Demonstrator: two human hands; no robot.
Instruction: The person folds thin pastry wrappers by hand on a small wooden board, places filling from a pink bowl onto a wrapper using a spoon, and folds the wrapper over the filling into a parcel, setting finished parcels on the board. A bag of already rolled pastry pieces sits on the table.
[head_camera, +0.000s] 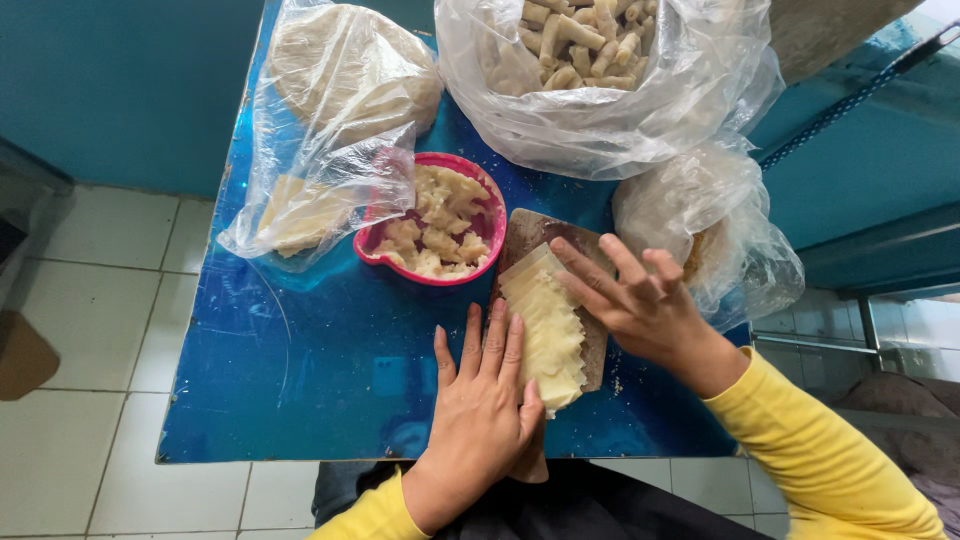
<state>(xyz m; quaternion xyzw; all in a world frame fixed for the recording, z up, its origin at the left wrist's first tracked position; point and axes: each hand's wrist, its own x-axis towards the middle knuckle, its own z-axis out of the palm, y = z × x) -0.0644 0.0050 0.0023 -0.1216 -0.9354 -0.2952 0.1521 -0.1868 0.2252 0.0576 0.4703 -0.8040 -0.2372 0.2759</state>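
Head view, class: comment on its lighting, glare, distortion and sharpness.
Head view: soft, even daylight with faint shadows under the left hand and right hand; pale glare on the glossy blue table and the clear plastic bags; wide-angle lens bends the table edges and floor tiles; hands and the fanned dough sheets are sharp.

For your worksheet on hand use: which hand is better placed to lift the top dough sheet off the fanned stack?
Probably the right hand: its fingertips already lie on the top of the dough sheets, while the left hand lies flat beside the wooden board, steadying the stack's edge.
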